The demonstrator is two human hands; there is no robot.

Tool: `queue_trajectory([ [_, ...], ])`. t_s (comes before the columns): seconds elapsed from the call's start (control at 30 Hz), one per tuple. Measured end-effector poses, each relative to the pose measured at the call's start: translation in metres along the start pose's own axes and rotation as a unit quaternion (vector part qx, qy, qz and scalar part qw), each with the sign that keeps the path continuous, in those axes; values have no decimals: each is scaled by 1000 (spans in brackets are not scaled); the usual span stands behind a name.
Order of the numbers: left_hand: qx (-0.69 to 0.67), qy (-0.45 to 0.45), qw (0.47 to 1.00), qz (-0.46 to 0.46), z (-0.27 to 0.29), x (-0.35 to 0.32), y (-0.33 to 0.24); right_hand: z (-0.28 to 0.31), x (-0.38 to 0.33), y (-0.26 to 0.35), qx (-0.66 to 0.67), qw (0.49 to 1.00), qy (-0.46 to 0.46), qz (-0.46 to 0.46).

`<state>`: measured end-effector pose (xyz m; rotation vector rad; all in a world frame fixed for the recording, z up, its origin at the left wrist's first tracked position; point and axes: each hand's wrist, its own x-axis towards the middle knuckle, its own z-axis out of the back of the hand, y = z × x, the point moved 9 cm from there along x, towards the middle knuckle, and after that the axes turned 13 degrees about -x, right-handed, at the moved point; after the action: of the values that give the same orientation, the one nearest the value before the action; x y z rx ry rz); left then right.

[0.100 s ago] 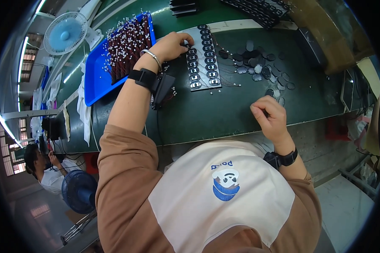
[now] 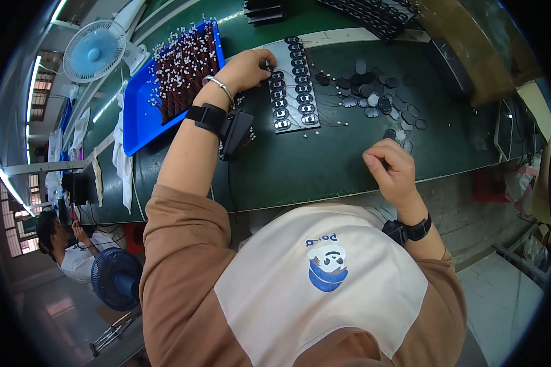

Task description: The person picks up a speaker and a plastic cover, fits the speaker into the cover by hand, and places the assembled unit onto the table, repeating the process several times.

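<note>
My left hand (image 2: pixel 246 68) reaches over the green table and its fingertips press on the upper left edge of a grey jig plate (image 2: pixel 294 82) that carries two rows of small dark round parts with thin wires. My right hand (image 2: pixel 390 165) rests near the table's front edge with its fingers curled in; whether it pinches a small part I cannot tell. Just beyond it lies a scatter of dark round discs (image 2: pixel 373 92). A blue tray (image 2: pixel 142 119) full of dark wired parts with white ends sits left of the left hand.
A white desk fan (image 2: pixel 97 52) stands at the far left. Black trays (image 2: pixel 373 12) lie at the back of the table. A white cloth (image 2: pixel 123 165) hangs by the blue tray. Another person (image 2: pixel 64 244) sits at lower left beside a blue floor fan (image 2: pixel 116 278).
</note>
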<state>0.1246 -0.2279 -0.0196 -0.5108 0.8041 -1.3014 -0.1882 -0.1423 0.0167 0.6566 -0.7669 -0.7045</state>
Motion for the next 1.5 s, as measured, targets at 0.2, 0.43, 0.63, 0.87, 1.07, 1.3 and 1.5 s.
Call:
queue_trajectory([
  [0.2, -11, -62, 996, 56, 6, -17, -7, 0, 0, 0, 12, 1000, 6, -4],
  [0.43, -352, -26, 935, 25, -18, -70, -42, -1, 1, 1, 13, 1000, -1, 1],
  [0.63, -474, 60, 877, 55, -58, -108, -56, -1, -3, -1, 1, 1000, -1, 11],
  [0.87, -505, 88, 857, 47, -93, -128, -72, -2, 6, 45, -22, 995, -61, 74],
  [1.07, -506, 124, 853, 46, -123, -135, -76, -24, 1, 32, -10, 1000, 25, -15],
  [1.3, -527, 162, 833, 50, -142, -140, -72, -19, -1, 42, -83, 993, 37, 76],
  [1.5, -548, 175, 816, 52, -148, -143, -76, -15, -2, 44, -80, 990, 34, 109],
])
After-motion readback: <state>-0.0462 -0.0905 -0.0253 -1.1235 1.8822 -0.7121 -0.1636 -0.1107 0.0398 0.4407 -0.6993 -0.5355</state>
